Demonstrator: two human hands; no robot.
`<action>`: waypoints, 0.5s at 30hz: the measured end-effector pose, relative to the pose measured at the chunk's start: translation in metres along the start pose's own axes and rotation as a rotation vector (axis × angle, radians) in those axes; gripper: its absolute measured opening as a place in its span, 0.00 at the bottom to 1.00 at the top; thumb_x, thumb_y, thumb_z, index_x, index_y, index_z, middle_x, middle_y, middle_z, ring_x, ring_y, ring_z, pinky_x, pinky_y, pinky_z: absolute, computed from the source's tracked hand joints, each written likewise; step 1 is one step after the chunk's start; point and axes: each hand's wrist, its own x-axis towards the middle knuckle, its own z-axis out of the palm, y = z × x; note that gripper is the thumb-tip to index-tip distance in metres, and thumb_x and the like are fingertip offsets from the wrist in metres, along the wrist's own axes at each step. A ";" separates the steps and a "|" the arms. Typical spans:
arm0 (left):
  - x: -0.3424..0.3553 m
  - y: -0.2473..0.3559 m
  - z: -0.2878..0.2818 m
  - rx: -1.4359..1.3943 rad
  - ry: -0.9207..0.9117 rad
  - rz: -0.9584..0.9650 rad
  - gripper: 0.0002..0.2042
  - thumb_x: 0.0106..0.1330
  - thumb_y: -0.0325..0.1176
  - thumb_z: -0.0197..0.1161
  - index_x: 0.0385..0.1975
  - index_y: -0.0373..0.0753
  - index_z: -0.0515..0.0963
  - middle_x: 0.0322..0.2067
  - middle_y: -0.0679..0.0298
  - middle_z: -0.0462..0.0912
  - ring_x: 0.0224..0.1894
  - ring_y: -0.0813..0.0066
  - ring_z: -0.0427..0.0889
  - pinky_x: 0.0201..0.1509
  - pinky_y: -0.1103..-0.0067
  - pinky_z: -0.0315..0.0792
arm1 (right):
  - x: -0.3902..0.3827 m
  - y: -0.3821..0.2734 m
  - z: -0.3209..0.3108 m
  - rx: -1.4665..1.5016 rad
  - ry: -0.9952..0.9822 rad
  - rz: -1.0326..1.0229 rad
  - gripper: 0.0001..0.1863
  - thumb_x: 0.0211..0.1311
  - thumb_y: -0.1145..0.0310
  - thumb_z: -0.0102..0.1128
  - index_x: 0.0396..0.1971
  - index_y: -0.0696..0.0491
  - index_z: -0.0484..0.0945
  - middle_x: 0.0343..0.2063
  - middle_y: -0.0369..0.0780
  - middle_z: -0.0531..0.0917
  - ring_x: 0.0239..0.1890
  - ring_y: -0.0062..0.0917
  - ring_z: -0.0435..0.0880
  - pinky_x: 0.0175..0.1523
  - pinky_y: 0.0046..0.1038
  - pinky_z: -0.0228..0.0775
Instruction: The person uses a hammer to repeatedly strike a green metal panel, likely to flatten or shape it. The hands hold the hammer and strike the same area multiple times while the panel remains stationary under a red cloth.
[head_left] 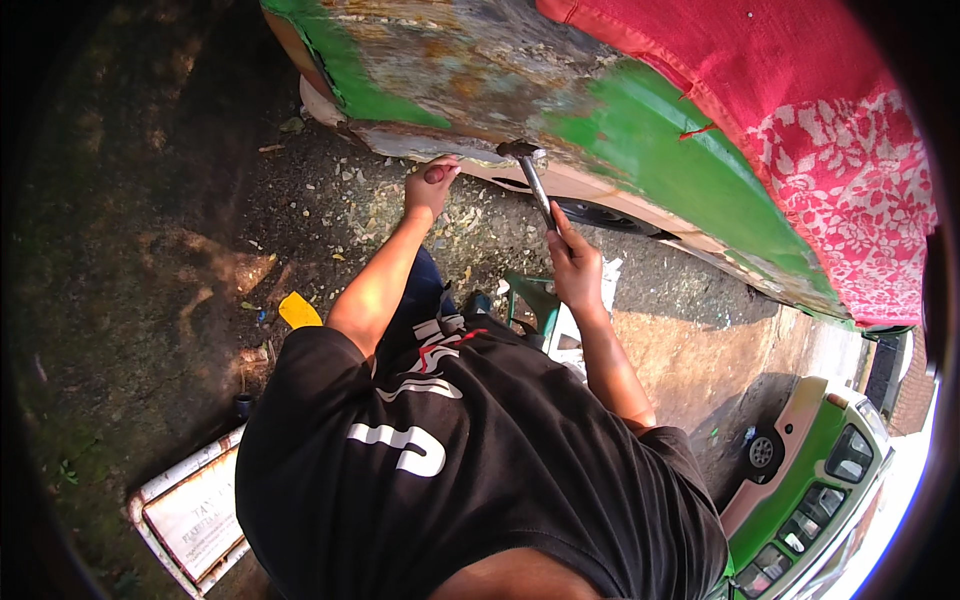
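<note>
My left hand (426, 192) is closed on a reddish-brown handled tool (437, 174) at the lower edge of the weathered vehicle panel (450, 80), whose green paint is patchy with bare grey and rusty areas. The tool's far end is hard to make out. My right hand (574, 262) grips a steel hammer (536, 185), its head raised just right of my left hand, in front of the panel. Whether the head touches the panel I cannot tell. A red cloth with a white floral pattern (820, 170) drapes over the vehicle's upper part.
A wheel (600, 217) shows under the panel. Behind my arms lie a green plastic object (532, 295) and a yellow piece (298, 309) on rubble-strewn ground (320, 200). A rusty white framed board (190, 510) is at lower left, a green and cream van (800, 500) at lower right.
</note>
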 end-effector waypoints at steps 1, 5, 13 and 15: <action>0.000 -0.002 0.002 -0.008 0.004 -0.007 0.05 0.59 0.26 0.70 0.34 0.35 0.82 0.41 0.62 0.87 0.43 0.73 0.84 0.51 0.78 0.75 | -0.001 0.000 -0.001 -0.014 0.005 -0.001 0.22 0.69 0.74 0.56 0.63 0.48 0.73 0.23 0.24 0.68 0.24 0.09 0.61 0.28 0.14 0.56; 0.002 -0.001 0.010 0.005 -0.002 -0.001 0.05 0.59 0.25 0.70 0.34 0.35 0.82 0.42 0.60 0.87 0.44 0.72 0.84 0.51 0.78 0.75 | -0.006 0.002 -0.007 -0.040 0.034 0.017 0.23 0.69 0.73 0.57 0.63 0.48 0.73 0.24 0.25 0.69 0.25 0.08 0.61 0.29 0.13 0.56; -0.008 -0.008 0.010 0.165 -0.171 0.342 0.09 0.58 0.23 0.68 0.37 0.39 0.82 0.46 0.59 0.85 0.45 0.67 0.85 0.51 0.77 0.76 | -0.016 0.000 -0.022 0.004 0.016 0.104 0.23 0.69 0.73 0.56 0.63 0.52 0.72 0.28 0.25 0.74 0.28 0.08 0.64 0.33 0.13 0.59; -0.013 -0.014 0.009 0.242 -0.247 0.405 0.12 0.56 0.20 0.66 0.39 0.41 0.82 0.48 0.59 0.84 0.46 0.65 0.85 0.51 0.76 0.78 | -0.018 0.003 -0.024 0.023 0.018 0.102 0.23 0.69 0.72 0.56 0.63 0.52 0.72 0.30 0.28 0.77 0.30 0.09 0.66 0.36 0.14 0.62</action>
